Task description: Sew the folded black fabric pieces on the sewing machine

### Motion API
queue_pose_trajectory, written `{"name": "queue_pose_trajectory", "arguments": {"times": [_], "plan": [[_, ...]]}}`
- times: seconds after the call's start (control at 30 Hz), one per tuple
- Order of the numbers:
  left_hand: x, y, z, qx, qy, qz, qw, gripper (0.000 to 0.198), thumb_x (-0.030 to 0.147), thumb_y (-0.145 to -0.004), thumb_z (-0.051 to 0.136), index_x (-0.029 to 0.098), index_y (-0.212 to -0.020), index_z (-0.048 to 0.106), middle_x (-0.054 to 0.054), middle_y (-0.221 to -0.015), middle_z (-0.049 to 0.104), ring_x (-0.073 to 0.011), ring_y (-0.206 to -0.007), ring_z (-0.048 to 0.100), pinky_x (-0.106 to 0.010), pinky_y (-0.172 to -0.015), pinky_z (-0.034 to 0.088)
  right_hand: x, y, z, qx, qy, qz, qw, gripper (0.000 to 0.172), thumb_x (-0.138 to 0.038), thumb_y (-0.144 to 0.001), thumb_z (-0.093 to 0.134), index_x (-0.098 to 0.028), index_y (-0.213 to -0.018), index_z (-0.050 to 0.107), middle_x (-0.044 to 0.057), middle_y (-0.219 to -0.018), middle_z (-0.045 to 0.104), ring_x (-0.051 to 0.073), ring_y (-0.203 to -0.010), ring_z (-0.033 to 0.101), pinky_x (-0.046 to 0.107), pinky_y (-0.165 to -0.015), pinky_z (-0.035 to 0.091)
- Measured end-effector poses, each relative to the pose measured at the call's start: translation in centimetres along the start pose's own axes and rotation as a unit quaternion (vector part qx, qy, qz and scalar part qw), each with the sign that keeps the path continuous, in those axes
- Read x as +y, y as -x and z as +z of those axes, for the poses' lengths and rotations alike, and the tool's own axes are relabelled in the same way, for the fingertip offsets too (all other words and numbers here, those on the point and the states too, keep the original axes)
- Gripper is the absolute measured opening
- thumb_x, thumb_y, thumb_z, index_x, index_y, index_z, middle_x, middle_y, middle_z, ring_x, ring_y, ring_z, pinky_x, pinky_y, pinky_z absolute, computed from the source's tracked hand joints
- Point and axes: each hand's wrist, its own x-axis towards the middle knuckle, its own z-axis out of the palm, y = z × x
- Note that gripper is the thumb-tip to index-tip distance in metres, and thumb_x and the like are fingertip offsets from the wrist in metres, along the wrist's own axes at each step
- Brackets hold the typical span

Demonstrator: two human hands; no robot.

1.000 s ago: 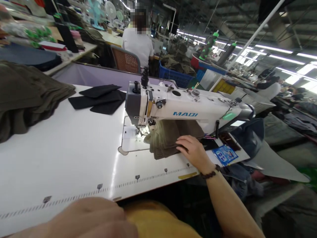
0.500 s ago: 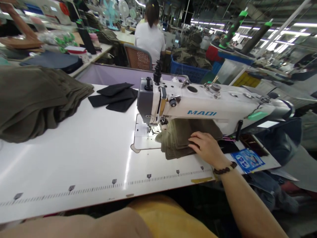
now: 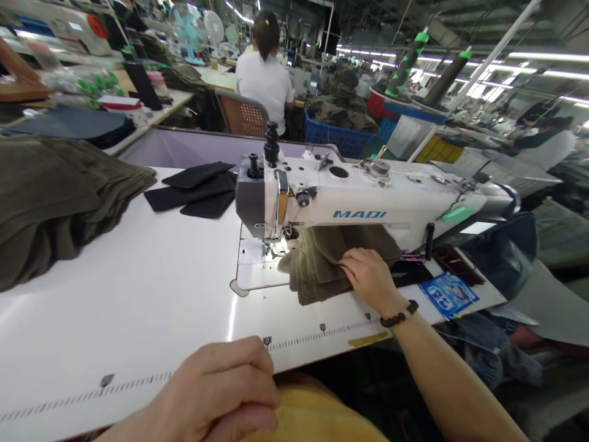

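Note:
My right hand [image 3: 368, 276] lies on a stack of olive fabric pieces [image 3: 322, 264] under the arm of the white sewing machine [image 3: 350, 196], its fingers pinching the top piece at the edge. My left hand [image 3: 216, 393] is near the table's front edge, over yellow cloth [image 3: 317, 417] on my lap, its fingers curled in a loose fist; what it holds, if anything, is hidden. The needle area [image 3: 276, 245] is lit, just left of the stack.
A big pile of olive fabric [image 3: 55, 196] fills the table's left. Black fabric pieces [image 3: 193, 187] lie behind the machine head. A printed ruler [image 3: 299, 334] runs along the white table's front edge. A person in white [image 3: 264, 80] sits ahead on a chair, beside a blue crate [image 3: 340, 138].
My left hand has risen into view at the table's front edge. My right hand stays on the olive stack, now pinching the top piece. The view has shifted slightly.

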Motion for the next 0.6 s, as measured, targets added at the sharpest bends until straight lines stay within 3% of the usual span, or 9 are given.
{"name": "queue_pose_trajectory", "arguments": {"times": [0.1, 0.27, 0.47, 0.6], "plan": [[-1.3, 0.3, 0.4, 0.025, 0.003, -0.006, 1.0, 0.013, 0.017, -0.083, 0.047, 0.027, -0.087, 0.053, 0.0, -0.071, 0.057, -0.0116, -0.061, 0.056, -0.018, -0.053, 0.047, 0.3, -0.5, 0.2, 0.017, -0.049, 0.043, 0.998, 0.015, -0.016, -0.079, 0.055, -0.017, -0.064, 0.057, 0.003, -0.072, 0.055, 0.017, -0.071, 0.051, 0.03, -0.067, 0.038], [-2.6, 1.3, 1.1, 0.055, -0.008, -0.017, 0.998, 0.015, 0.012, -0.084, 0.044, 0.022, -0.083, 0.055, 0.0, -0.072, 0.056, -0.0087, -0.061, 0.054, -0.015, -0.054, 0.044, 1.5, -1.4, 0.4, 0.004, -0.113, 0.078, 0.991, 0.033, -0.025, -0.077, 0.058, -0.017, -0.049, 0.045, -0.001, -0.059, 0.047, 0.011, -0.053, 0.046, 0.025, -0.052, 0.035], [-2.9, 1.6, 1.0, 0.046, -0.011, -0.036, 0.998, 0.013, 0.011, -0.084, 0.046, 0.02, -0.084, 0.055, 0.0, -0.076, 0.056, -0.008, -0.067, 0.055, -0.014, -0.06, 0.044, 2.6, -1.3, -1.0, -0.097, -0.191, 0.04, 0.976, 0.024, -0.017, -0.078, 0.053, -0.016, -0.054, 0.054, -0.001, -0.073, 0.056, 0.01, -0.066, 0.055, 0.02, -0.063, 0.039], [-3.1, 1.3, 1.3, 0.047, -0.005, -0.035, 0.998, 0.014, 0.012, -0.084, 0.045, 0.02, -0.083, 0.056, 0.0, -0.076, 0.057, -0.0081, -0.067, 0.055, -0.014, -0.06, 0.044, 2.7, -1.2, -1.4, -0.111, -0.198, 0.038, 0.973, 0.024, -0.013, -0.077, 0.051, -0.016, -0.054, 0.054, 0.0, -0.076, 0.056, 0.01, -0.069, 0.054, 0.022, -0.066, 0.039]]}}
